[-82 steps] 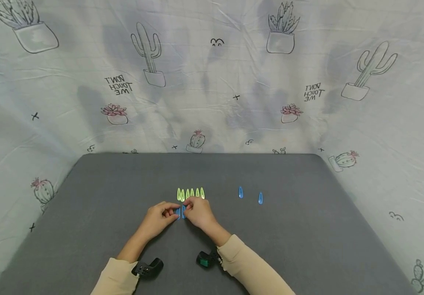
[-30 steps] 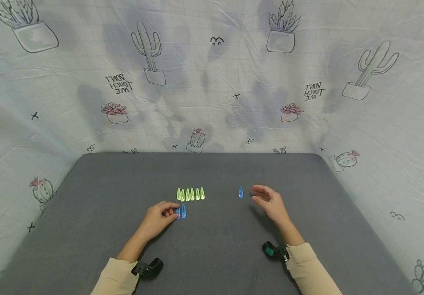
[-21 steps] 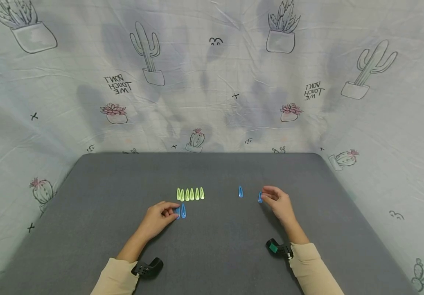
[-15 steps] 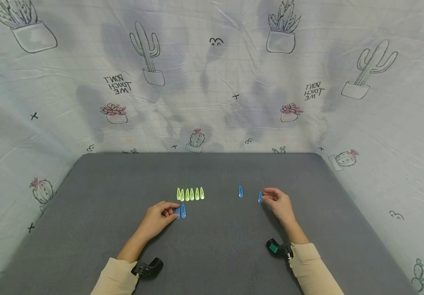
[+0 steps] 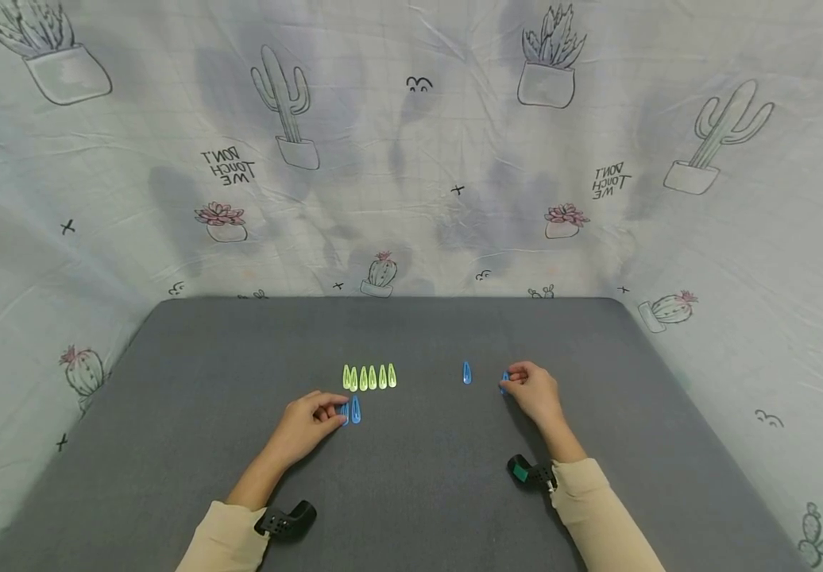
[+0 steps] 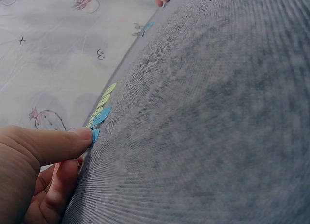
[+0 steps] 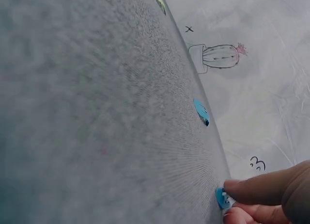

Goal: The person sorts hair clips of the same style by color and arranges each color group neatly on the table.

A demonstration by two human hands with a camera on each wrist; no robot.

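My left hand (image 5: 307,427) holds a blue snap hair clip (image 6: 95,137) between thumb and index finger, partly covered by the fingertips. Right beside it lies a second blue clip (image 5: 356,410). Just beyond these, several yellow-green snap hair clips (image 5: 372,377) lie side by side in a row. Over on the right, my right hand (image 5: 536,395) pinches another blue hair clip (image 7: 222,198) at the table surface, its fingers hiding part of it. A lone blue clip (image 5: 466,372) lies a little to the left of that hand.
Everything lies on a dark grey cloth-like table (image 5: 411,492). A white curtain (image 5: 411,159) with cactus drawings stands behind and at both sides. Each wrist carries a black camera mount, left (image 5: 287,520) and right (image 5: 529,474).
My right hand has left the blue clip beside the left hand, moved right, and taken hold of the rightmost blue clip, which now tilts slightly. My left hand has stayed put.
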